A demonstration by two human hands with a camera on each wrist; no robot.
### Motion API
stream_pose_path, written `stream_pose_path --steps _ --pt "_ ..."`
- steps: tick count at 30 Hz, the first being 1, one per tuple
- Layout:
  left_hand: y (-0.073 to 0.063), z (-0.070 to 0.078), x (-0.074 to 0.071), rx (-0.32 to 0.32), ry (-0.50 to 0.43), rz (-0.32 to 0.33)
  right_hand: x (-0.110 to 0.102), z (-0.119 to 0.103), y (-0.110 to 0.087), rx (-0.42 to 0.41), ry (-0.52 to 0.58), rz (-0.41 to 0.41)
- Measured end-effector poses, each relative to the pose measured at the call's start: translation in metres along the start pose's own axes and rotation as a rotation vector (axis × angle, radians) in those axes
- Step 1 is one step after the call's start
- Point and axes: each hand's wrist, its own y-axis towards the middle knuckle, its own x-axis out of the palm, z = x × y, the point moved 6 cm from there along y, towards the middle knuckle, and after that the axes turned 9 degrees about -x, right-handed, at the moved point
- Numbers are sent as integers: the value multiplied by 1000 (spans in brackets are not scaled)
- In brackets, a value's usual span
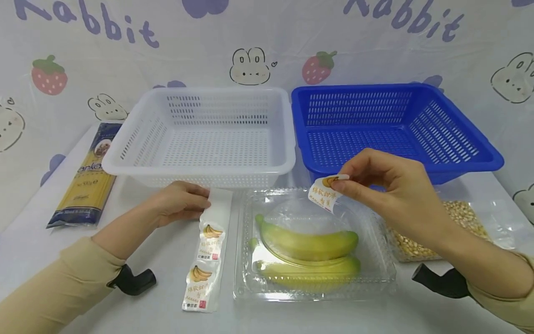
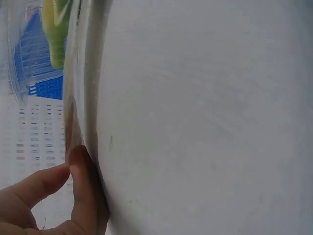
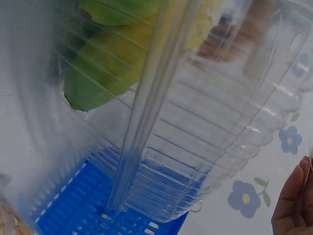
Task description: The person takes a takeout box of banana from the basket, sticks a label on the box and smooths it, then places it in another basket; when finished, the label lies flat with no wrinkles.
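My right hand point(image 1: 390, 185) pinches a banana sticker point(image 1: 323, 191) by its upper right corner, above the clear plastic box. The label curls and hangs over the lid. Inside the closed clamshell box point(image 1: 375, 273) lie greenish-yellow bananas point(image 1: 308, 241), seen through the plastic. To the left, my left hand point(image 1: 179, 204) pinches the top edge of a label strip point(image 1: 219, 206) between thumb and fingers. Two banana labels remain on that backing, with a bare stretch above them. In the left wrist view, the thumb and fingers point(image 2: 88, 186) meet at the strip's edge.
A white basket point(image 1: 200, 169) and a blue basket point(image 1: 400, 169) stand side by side behind the box. A pasta packet point(image 1: 87, 185) lies at the left. A bag of corn kernels point(image 1: 463, 218) lies right of the box, partly behind my right forearm.
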Motion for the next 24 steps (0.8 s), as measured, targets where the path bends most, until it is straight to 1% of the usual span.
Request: stream_pose_path --steps 3,6,9,11,14,16,18,19,24 --pt "-2 2 1 21 62 30 2 3 -1 23 1 -18" --pt "-8 6 1 43 163 76 4 6 -1 35 0 -39" --pt "-17 11 1 68 304 125 7 9 -1 53 -1 -68" --pt "-25 15 3 91 407 162 10 11 0 68 4 -101" --pt "-39 25 9 155 566 226 14 14 1 90 15 -155" --pt "-48 31 14 202 638 267 17 16 2 98 23 -190" --pt "-58 38 21 250 684 305 20 17 4 99 30 -220" --pt "-62 41 25 274 687 314 21 17 5 102 35 -234" --pt "-84 58 48 431 658 350 28 21 8 117 46 -308"
